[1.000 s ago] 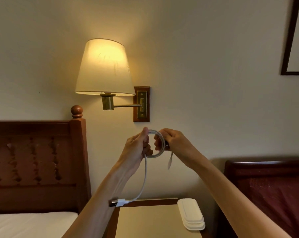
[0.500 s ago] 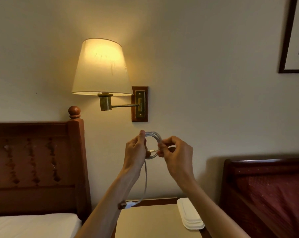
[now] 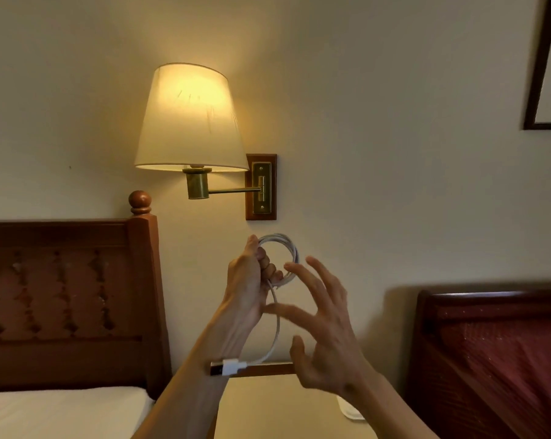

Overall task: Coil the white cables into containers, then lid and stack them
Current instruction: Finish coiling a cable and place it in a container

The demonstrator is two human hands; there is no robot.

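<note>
My left hand [image 3: 247, 288] is raised in front of the wall and grips a white cable [image 3: 291, 248] wound into a small coil above its fingers. A loose tail of the cable hangs down from that hand, ending in a USB plug [image 3: 228, 367] beside my left forearm. My right hand [image 3: 326, 331] hovers just right of and below the coil, fingers spread, holding nothing. A corner of the white stacked lids or containers [image 3: 348, 411] shows on the nightstand, mostly hidden behind my right wrist.
A beige-topped nightstand [image 3: 277, 407] stands below my hands between two wooden beds, the left headboard [image 3: 68, 299] and the right one [image 3: 489, 350]. A lit wall lamp [image 3: 188, 118] hangs above. A picture frame [image 3: 545, 74] is at the upper right.
My right hand has let go of the coil, dropped lower and opened its fingers. My left hand still holds the coil, and the tail with the plug keeps hanging.
</note>
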